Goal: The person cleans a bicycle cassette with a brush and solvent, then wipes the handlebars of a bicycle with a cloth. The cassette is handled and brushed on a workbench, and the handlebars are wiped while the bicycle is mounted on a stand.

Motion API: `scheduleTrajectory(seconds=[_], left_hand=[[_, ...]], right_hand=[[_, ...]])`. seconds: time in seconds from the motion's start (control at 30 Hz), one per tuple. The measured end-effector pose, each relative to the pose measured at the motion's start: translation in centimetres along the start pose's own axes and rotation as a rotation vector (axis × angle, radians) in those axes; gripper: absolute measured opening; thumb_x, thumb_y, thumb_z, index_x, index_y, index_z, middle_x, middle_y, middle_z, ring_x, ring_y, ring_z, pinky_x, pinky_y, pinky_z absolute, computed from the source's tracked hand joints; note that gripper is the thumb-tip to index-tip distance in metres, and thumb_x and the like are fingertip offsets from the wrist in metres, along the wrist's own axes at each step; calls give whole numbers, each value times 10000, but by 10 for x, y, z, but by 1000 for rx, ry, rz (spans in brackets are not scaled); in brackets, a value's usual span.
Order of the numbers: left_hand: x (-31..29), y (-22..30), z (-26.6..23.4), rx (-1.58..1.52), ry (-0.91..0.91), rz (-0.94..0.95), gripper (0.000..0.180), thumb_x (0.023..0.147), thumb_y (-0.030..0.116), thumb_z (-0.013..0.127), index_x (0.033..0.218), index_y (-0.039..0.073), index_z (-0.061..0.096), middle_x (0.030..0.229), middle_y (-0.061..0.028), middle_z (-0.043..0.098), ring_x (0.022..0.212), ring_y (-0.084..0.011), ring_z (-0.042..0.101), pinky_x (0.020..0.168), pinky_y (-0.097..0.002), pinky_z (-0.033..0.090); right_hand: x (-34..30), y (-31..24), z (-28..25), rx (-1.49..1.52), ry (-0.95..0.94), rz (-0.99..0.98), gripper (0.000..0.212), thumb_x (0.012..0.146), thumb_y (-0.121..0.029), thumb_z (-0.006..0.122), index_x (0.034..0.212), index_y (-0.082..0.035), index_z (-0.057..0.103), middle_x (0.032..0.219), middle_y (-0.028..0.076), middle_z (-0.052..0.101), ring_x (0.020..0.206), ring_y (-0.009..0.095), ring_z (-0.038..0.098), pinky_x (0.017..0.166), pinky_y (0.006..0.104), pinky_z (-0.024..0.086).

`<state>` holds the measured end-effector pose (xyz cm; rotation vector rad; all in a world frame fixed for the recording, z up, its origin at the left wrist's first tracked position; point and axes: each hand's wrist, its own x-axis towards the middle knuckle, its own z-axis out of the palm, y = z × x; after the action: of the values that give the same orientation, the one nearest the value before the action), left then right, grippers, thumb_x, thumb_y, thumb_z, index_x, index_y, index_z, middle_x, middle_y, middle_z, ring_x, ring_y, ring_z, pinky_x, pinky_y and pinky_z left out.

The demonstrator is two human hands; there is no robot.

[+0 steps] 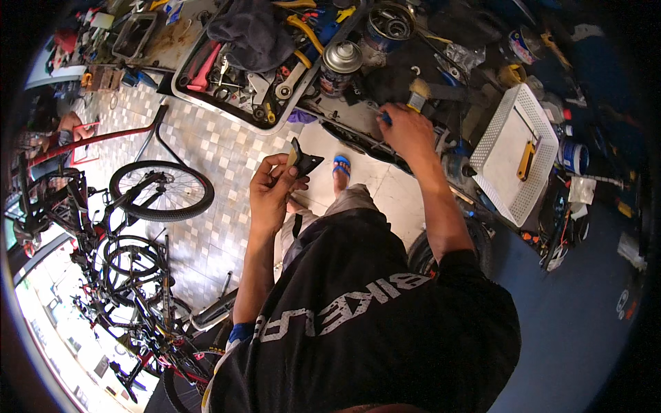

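Observation:
My left hand (273,189) is raised over the floor in front of my body. Between its thumb and fingers it pinches a small black wedge-shaped part (306,162) with a pale strip along one side. At the bench edge, my right hand (411,134) is closed around a blue-handled tool (385,118); a thin tip seems to point away from the fingers, though most of the tool is hidden. Just beyond that hand lies a brush (418,95) with pale bristles. A spray can (341,65) stands farther left on the bench.
A tray (265,129) of loose tools, partly covered by a dark cloth (249,33), is at the far left of the bench. On the right stands a white perforated basket (490,162) with a yellow-handled tool (527,160). Several bicycles (162,191) stand at the left.

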<state>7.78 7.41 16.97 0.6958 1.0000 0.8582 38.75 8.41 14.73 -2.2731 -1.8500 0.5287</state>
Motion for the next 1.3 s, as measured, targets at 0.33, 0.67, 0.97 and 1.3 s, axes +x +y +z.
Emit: scheduleTrajectory(seconds=[0.33, 0.67, 0.97, 1.3], left_hand=[[7, 26, 12, 190, 116, 171, 441, 950, -86, 649, 1377, -38, 547, 1092, -135, 726, 929, -184, 720, 815, -330, 611], [-5, 42, 23, 210, 164, 259, 483, 930, -111, 662, 1389, -28, 536, 1036, -119, 721, 911, -174, 718, 848, -343, 633], [-5, 37, 20, 38, 163, 235, 474, 929, -132, 621, 1384, -28, 540, 1043, -109, 722, 911, -187, 727, 855, -368, 648], [-11, 49, 32, 46, 197, 265, 444, 943, -110, 643, 1369, -29, 547, 1038, -132, 729, 903, -188, 736, 859, -344, 633]], right_hand=[[44, -43, 36, 129, -182, -178, 269, 941, -251, 682, 1170, -109, 687, 1204, 130, 685, 1118, 382, 664, 928, 521, 534], [53, -31, 39, 209, -128, -280, 218, 942, -230, 696, 1053, -42, 691, 1053, 189, 732, 968, 419, 699, 826, 512, 555], [15, -80, -10, 1045, -119, -407, 145, 931, -90, 767, 1049, -60, 687, 881, 16, 697, 784, 63, 636, 695, 269, 525], [14, -105, -24, 925, -76, -628, 204, 888, -95, 787, 1057, -38, 687, 989, 102, 688, 908, 256, 697, 797, 358, 542]])
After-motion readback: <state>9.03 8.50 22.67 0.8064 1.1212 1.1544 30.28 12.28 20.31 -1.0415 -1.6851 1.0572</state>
